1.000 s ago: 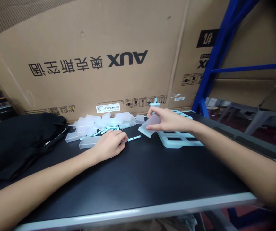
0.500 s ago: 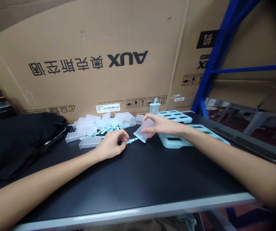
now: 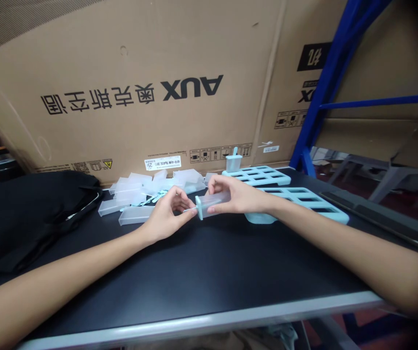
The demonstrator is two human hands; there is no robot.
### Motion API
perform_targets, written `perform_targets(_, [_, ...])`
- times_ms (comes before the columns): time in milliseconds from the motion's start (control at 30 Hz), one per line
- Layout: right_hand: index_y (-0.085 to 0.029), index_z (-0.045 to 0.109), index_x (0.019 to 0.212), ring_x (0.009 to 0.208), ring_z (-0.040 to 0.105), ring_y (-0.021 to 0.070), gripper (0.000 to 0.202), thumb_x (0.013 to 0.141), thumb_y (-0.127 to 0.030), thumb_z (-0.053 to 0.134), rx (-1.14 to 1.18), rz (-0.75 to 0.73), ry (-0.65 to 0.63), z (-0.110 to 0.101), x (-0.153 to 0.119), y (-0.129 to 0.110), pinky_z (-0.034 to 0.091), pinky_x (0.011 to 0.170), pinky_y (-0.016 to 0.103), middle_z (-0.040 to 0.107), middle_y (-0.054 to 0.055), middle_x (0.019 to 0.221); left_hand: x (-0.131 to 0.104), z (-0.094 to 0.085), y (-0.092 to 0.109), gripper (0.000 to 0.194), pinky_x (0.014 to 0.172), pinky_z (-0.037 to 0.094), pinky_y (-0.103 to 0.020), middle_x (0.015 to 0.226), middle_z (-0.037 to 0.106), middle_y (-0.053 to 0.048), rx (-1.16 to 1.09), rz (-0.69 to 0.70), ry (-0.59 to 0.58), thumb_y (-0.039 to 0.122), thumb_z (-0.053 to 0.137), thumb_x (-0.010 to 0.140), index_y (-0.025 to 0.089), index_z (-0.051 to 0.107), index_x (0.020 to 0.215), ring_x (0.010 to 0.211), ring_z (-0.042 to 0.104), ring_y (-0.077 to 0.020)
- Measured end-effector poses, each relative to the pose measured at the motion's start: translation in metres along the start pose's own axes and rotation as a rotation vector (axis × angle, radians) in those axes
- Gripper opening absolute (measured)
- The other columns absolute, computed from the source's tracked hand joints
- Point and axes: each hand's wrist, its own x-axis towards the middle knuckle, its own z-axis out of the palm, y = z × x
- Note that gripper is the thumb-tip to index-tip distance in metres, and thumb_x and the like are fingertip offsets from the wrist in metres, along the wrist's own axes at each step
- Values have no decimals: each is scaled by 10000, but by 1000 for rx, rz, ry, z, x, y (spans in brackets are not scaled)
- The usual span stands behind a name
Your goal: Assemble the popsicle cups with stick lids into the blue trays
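My right hand [image 3: 231,194] grips a clear popsicle mold [image 3: 214,201] lying sideways, its open end toward the left. My left hand [image 3: 170,214] pinches a light blue popsicle stick [image 3: 190,209], whose blue cap [image 3: 199,208] sits against the mold's mouth; the inserted part shows only faintly through the plastic. Left of my hands lies a pile of clear molds [image 3: 132,187], with several blue sticks [image 3: 154,197] among them. Another mold with its stick [image 3: 234,162] stands upright in the far light blue rack [image 3: 267,175].
A nearer blue rack [image 3: 304,199] with rectangular openings lies to the right. A black bag [image 3: 30,214] occupies the left side. Behind the black table [image 3: 201,282] stands a large cardboard box [image 3: 139,58], and a blue metal post [image 3: 322,92] rises at the right.
The stick has gone into the mold, and its cap now meets the rim. My right hand has turned the mold from tilted to nearly level and shifted it slightly left.
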Motion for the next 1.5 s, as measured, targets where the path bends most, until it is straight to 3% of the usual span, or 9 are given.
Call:
perform_targets(133, [-202,499,919,851,602,163,363,713,-398,725,78,-80,-61,8,0,4,470,833,336,587,8,879,-1,0,2,284,682,486,-251,843,638,-13,-6,36,49,264,674,822,200,402,874,756,614,-118])
perform_targets(233, [-221,505,1090,927,603,175,409,754,-355,696,91,-131,-36,11,0,4,461,875,354,583,44,1049,-1,0,3,315,666,496,-254,869,644,-14,44,47,82,293,692,806,205,402,895,773,635,-132])
perform_targets(333, [-236,496,1153,920,576,169,377,818,-340,633,89,-171,-21,11,0,2,463,831,335,549,55,1106,-1,0,4,385,658,502,-246,963,633,-29,52,55,92,296,718,779,218,380,946,843,642,-148])
perform_targets(467, [-232,493,1075,836,521,152,255,873,-366,572,80,-156,7,10,1,3,439,741,296,527,36,1004,0,1,2,443,673,512,-238,1131,578,-70,21,102,81,247,726,763,231,378,1038,989,612,-173])
perform_targets(667, [-239,441,1067,768,456,136,248,899,-400,528,84,-121,59,14,1,7,408,688,270,479,17,952,2,0,-2,238,706,518,-243,1116,574,-66,24,73,52,250,657,826,194,468,960,932,615,-144])
perform_targets(1033, [-241,465,1104,831,524,165,263,878,-350,543,-221,-134,70,3,-2,-4,459,688,303,547,59,1064,0,-1,7,119,754,519,-268,1108,612,-83,130,108,93,272,601,870,170,543,848,1015,603,-180])
perform_targets(1267, [-234,409,1061,860,586,177,427,771,-412,668,-141,-104,89,11,0,-3,519,765,350,563,42,998,-1,-1,7,160,795,526,-281,1246,577,-88,250,113,2,227,541,900,197,601,1046,1037,607,-184])
perform_targets(1367, [-230,448,1037,888,595,191,425,745,-434,680,-194,-78,160,-8,3,-4,520,766,355,579,57,1024,-1,-1,7,213,817,526,-289,1284,558,-80,283,118,-49,187,518,901,212,578,1103,1039,603,-173])
perform_targets(1500, [-225,461,1015,837,613,224,477,699,-492,699,-381,58,512,-63,-4,15,502,745,387,621,67,960,-2,1,8,199,797,528,-292,1203,596,-75,358,172,-131,128,515,867,201,576,1041,1010,599,-171])
